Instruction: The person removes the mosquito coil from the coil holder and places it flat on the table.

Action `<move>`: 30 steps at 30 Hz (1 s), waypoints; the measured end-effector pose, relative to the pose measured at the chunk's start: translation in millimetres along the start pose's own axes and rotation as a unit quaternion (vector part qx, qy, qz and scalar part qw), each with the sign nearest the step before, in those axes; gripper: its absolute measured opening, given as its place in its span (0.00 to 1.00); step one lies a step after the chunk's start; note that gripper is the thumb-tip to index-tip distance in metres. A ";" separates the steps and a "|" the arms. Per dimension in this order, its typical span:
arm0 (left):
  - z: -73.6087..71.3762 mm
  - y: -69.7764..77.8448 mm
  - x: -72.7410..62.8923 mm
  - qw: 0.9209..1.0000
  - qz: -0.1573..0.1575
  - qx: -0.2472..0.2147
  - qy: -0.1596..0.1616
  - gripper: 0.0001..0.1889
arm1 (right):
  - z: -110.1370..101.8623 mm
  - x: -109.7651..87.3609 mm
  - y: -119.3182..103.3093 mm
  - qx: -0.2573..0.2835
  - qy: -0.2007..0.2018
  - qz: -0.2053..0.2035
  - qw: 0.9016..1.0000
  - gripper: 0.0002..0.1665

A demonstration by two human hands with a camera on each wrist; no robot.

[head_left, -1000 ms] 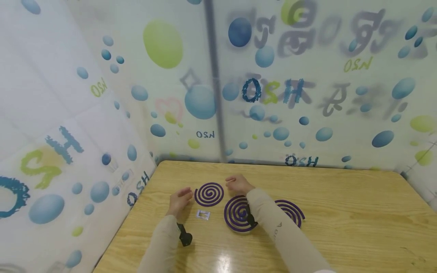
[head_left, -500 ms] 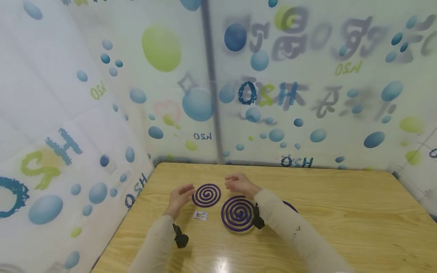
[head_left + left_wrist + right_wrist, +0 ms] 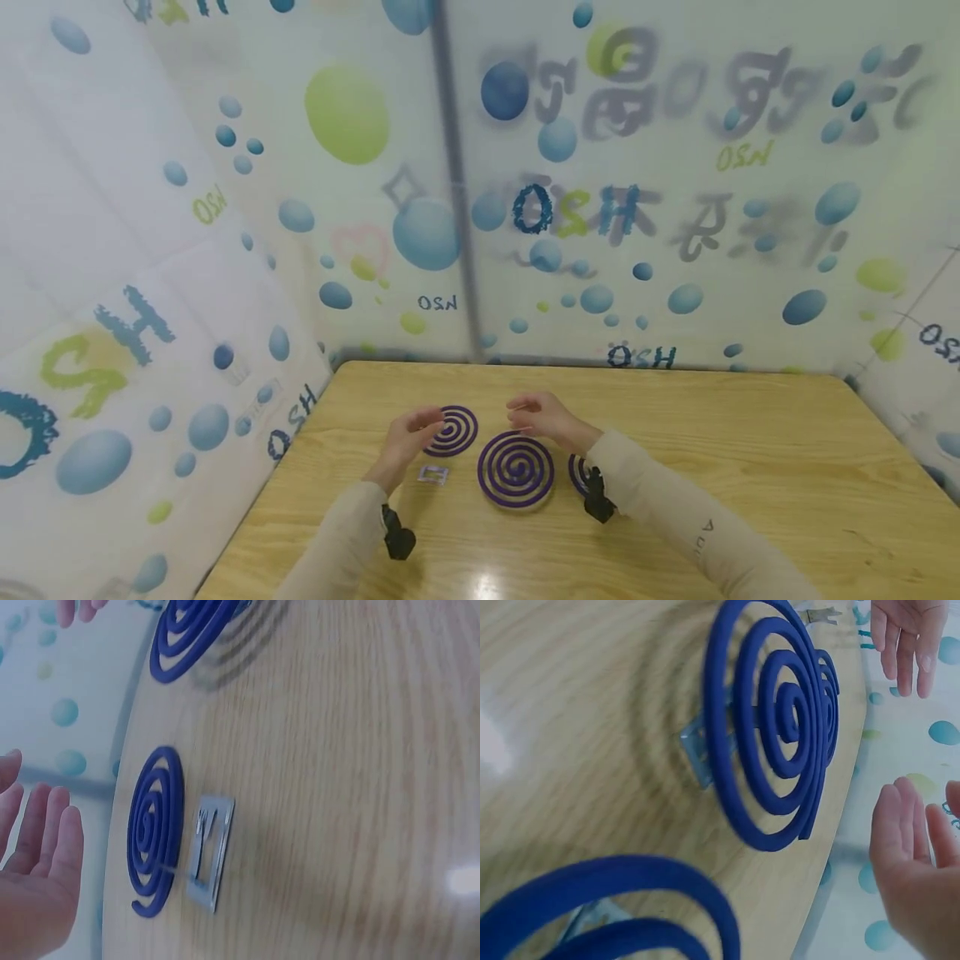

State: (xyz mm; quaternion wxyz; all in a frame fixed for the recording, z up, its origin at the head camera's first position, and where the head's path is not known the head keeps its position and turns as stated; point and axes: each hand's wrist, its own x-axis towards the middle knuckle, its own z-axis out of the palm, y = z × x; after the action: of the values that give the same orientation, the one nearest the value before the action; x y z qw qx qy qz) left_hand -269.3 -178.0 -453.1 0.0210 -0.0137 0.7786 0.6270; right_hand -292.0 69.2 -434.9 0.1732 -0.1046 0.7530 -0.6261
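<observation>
Three purple-blue mosquito coils are on the wooden table. My left hand (image 3: 408, 442) hovers with loosely bent fingers at the left coil (image 3: 452, 431), overlapping its edge in the head view. A small metal coil stand (image 3: 220, 859) lies flat just in front of that coil. My right hand (image 3: 551, 418) hovers behind the middle coil (image 3: 516, 469), palm facing the left hand, holding nothing. The middle coil is raised on a metal stand (image 3: 696, 754), seen from the right wrist. My right forearm partly hides the right coil (image 3: 577, 473), which also has a metal piece beneath it.
Black wrist cameras (image 3: 400, 542) hang from both sleeves. The wooden table (image 3: 712, 433) extends well to the right. A white wall sheet (image 3: 360, 208) with blue and green dots and lettering stands behind the table and along its left side.
My right hand has drawn slightly rightward from the left coil, and its forearm has swung right. My left hand has shifted right over the left coil's edge. The head view has turned slightly right.
</observation>
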 end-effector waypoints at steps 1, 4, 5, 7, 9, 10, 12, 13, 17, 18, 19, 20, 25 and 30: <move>1.8 -0.3 -1.0 1.000 0.004 0.000 -0.003 0.19 | -0.7 -2.2 0.5 -0.004 0.002 -0.002 1.000 0.19; 8.1 -1.5 -4.6 1.000 0.012 -0.007 -0.012 0.19 | -3.5 -8.3 2.7 -0.014 0.006 -0.005 1.000 0.19; 10.6 -2.0 -6.0 1.000 0.012 -0.007 -0.011 0.18 | -4.7 -10.6 3.4 -0.017 0.007 -0.006 1.000 0.19; 16.2 -3.5 -9.1 1.000 0.014 -0.006 -0.007 0.17 | -7.0 -14.7 6.0 -0.021 0.008 -0.006 1.000 0.19; 22.5 -5.6 -12.1 1.000 0.016 -0.008 -0.003 0.17 | -9.4 -18.8 8.9 -0.026 0.013 -0.005 1.000 0.19; 25.9 -6.7 -13.6 1.000 0.016 -0.009 0.000 0.17 | -10.3 -20.6 10.6 -0.028 0.017 -0.006 0.999 0.18; 32.8 -8.8 -16.1 1.000 0.023 -0.012 0.003 0.17 | -11.7 -24.4 14.1 -0.022 0.023 -0.004 0.999 0.19; 36.1 -9.7 -17.1 1.000 0.026 -0.017 0.003 0.17 | -12.1 -26.4 15.5 -0.019 0.027 -0.004 0.999 0.19; 46.8 -12.5 -20.1 0.999 0.044 -0.008 0.017 0.17 | -11.1 -33.7 18.9 -0.003 0.042 0.003 0.999 0.19; 48.7 -12.8 -20.6 0.999 0.046 -0.004 0.022 0.17 | -10.4 -35.0 19.4 0.000 0.047 0.004 0.999 0.18; 50.4 -13.3 -21.0 0.999 0.046 -0.001 0.026 0.17 | -9.8 -36.0 19.8 0.002 0.053 0.006 0.999 0.18; 51.8 -13.9 -21.4 0.998 0.047 0.004 0.030 0.17 | -9.1 -36.6 20.4 0.004 0.058 0.008 0.998 0.17; 57.3 -17.4 -23.0 0.998 0.044 0.015 0.034 0.18 | -6.3 -37.2 23.0 0.000 0.079 0.018 0.997 0.17; 63.5 -21.0 -27.0 0.999 0.044 0.012 0.025 0.20 | -4.5 -35.2 26.0 -0.019 0.105 0.024 0.994 0.15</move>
State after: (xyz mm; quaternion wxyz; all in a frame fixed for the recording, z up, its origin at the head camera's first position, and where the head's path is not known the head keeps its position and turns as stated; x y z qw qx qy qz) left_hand -240.4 -120.6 -485.7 -0.0263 0.0050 0.7860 0.6177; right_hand -259.9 91.4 -455.1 0.1057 -0.0235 0.7811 -0.6149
